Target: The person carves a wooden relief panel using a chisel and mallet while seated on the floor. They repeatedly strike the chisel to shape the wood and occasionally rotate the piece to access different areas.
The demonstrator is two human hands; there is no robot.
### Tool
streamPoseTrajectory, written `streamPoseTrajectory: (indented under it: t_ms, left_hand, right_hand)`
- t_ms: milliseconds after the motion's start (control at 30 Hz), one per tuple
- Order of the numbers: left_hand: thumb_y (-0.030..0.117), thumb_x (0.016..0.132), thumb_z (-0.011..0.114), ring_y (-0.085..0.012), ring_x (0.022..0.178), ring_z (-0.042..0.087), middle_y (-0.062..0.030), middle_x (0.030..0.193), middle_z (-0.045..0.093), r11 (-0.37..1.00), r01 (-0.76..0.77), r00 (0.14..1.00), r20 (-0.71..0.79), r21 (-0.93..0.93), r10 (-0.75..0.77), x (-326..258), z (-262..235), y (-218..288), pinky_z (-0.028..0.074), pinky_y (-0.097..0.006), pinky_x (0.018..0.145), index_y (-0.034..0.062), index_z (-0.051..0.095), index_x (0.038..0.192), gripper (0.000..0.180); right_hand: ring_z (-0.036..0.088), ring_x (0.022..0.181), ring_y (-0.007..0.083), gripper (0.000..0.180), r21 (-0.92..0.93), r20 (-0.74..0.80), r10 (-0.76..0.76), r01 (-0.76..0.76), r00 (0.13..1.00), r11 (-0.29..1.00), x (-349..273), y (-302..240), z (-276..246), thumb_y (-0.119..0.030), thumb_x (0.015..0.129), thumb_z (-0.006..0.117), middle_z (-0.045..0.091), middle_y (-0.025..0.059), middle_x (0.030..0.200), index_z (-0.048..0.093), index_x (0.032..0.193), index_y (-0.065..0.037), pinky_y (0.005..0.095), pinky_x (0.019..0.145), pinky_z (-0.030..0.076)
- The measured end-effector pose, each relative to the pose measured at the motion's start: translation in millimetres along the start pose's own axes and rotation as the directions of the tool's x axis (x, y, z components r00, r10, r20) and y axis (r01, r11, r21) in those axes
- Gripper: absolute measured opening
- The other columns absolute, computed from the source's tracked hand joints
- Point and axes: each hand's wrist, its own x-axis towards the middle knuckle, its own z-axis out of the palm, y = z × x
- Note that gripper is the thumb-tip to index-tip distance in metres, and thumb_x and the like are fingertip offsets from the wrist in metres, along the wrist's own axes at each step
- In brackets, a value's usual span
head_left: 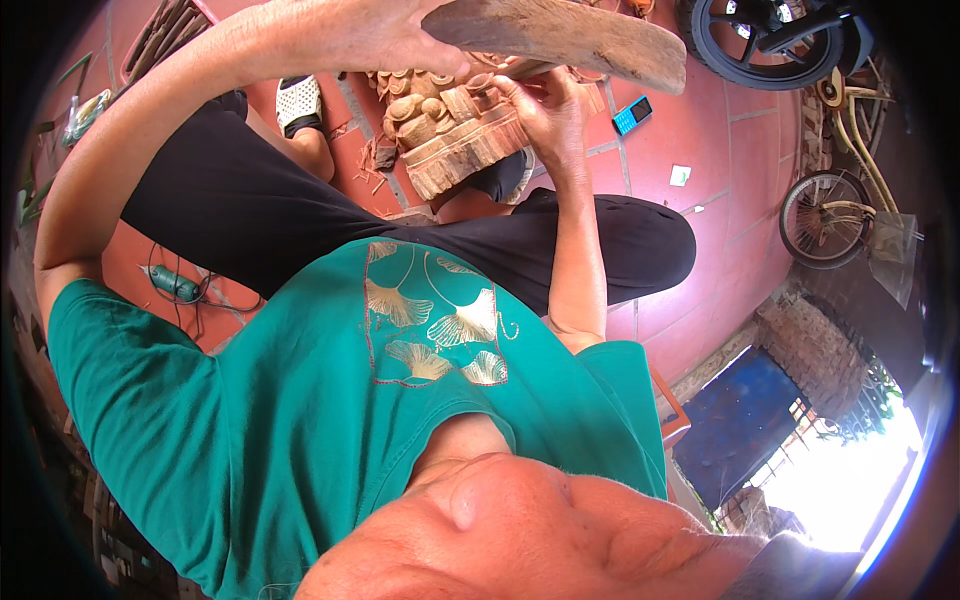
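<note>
My left hand reaches in at the top and is closed on a long, flat wooden club, whose brown, worn end sticks out to the right. Below the club sits a carved wooden block with rounded relief shapes and a stepped edge, in front of my crossed legs. At the block's right side my right hand is closed, thumb and fingers pinched over the carving. What it grips is partly hidden by the fingers and the club, and I cannot make it out.
On the red tiles lie a blue mobile phone, a small white card and wood chips. A corded green power tool is at left, a crate of tools far left. Motorbike and bicycle wheels stand right.
</note>
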Motion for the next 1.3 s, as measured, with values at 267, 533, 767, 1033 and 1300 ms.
streamPoseTrajectory:
  t_ms: [267,533,767,1033,1300]
  left_hand:
    - [0.038,0.085,0.077,-0.0395,0.066,0.068,-0.0244,0.074,0.064,0.984,-0.111,0.981,-0.142,0.142,0.131,2.8,8.4,-17.0,0.054,-0.046,0.063,-0.0057,0.05,0.134,0.071]
    - [0.035,0.085,0.077,-0.0383,0.063,0.067,-0.0237,0.072,0.063,0.994,0.005,1.0,-0.01,0.112,-0.004,5.4,-0.4,-2.8,0.053,-0.045,0.059,-0.0039,0.052,0.127,0.063]
    - [0.035,0.085,0.076,-0.0385,0.067,0.068,-0.0221,0.074,0.064,0.992,-0.01,0.999,-0.037,0.129,0.015,6.7,5.3,-5.4,0.053,-0.046,0.063,-0.0037,0.053,0.124,0.059]
    - [0.037,0.087,0.077,-0.0369,0.065,0.067,-0.0209,0.073,0.063,0.998,-0.046,0.999,-0.024,0.041,0.047,3.7,1.7,0.2,0.053,-0.044,0.062,-0.0032,0.052,0.121,0.058]
    - [0.037,0.089,0.075,-0.0388,0.067,0.068,-0.0233,0.072,0.064,0.979,-0.143,0.989,-0.012,0.142,0.146,9.4,19.8,-12.0,0.053,-0.045,0.061,-0.007,0.053,0.125,0.061]
  right_hand:
    - [0.073,0.087,0.0138,0.021,-0.089,-0.066,0.09,-0.096,0.994,0.991,2.0,-28.2,-19.6,0.0,0.087,0.078,0.076,0.0064,0.095,0.068,0.106,0.0,0.0282,0.08,0.059]
    - [0.073,0.085,0.0116,0.02,-0.224,-0.034,0.09,-0.095,0.995,0.97,-2.3,-23.6,-27.3,-0.003,0.086,0.078,0.076,0.0054,0.092,0.07,0.104,-0.001,0.0271,0.079,0.058]
    - [0.073,0.086,0.0116,0.018,-0.178,-0.011,0.1,-0.1,0.995,0.979,-2.1,-22.6,-24.1,-0.003,0.087,0.077,0.077,0.0056,0.093,0.07,0.103,0.0,0.0264,0.079,0.057]
    - [0.072,0.084,0.0114,0.019,-0.122,0.044,0.114,-0.108,0.993,0.987,-1.5,-21.1,-22.0,-0.002,0.086,0.077,0.077,0.0057,0.093,0.07,0.104,0.001,0.0272,0.078,0.058]
    - [0.072,0.08,0.0122,0.014,-0.204,0.092,0.066,-0.046,0.994,0.978,-0.5,-18.4,-20.1,-0.002,0.085,0.08,0.076,0.0059,0.088,0.072,0.095,0.002,0.0284,0.074,0.058]
